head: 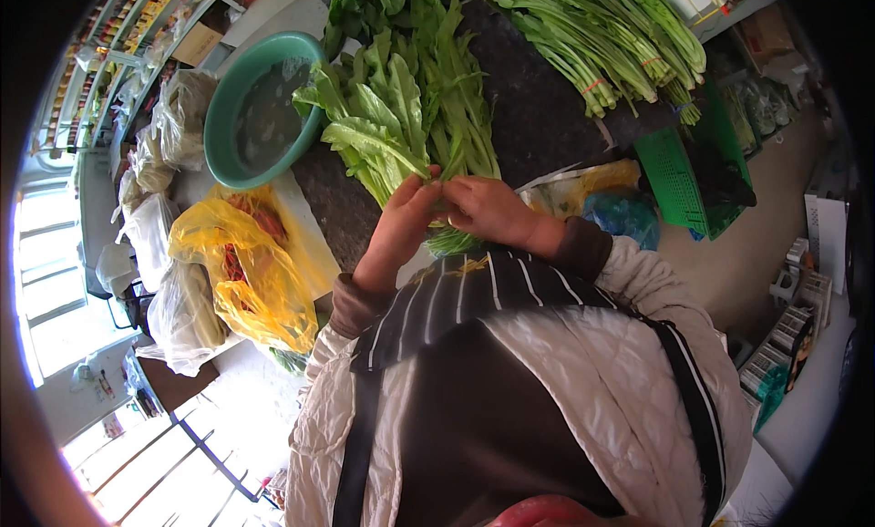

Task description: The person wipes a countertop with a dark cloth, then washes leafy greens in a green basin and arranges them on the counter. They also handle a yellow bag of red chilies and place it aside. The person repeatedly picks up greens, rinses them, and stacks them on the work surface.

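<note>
My left hand [407, 216] pinches the base of a long green lettuce leaf [376, 136]. The fingers of my right hand [489, 209] meet it at the same stem end, close in front of the striped apron [472, 288]. Under and beyond the hands lies a heap of long leafy greens [465, 103], with stalks towards me. Below my wrists shows a small bunch of thin green stems [451, 242], partly hidden by the hands and apron. The fingertips overlap, so their exact grip is partly hidden.
A green basin [213, 127] of water stands left on the table's dark cover [335, 209]. Nearer are a yellow plastic bag [273, 288] and clear bags [181, 315]. Banded bunches of greens [608, 55] lie back right, above a green crate [673, 178]. Stocked shelves [109, 55] stand far left.
</note>
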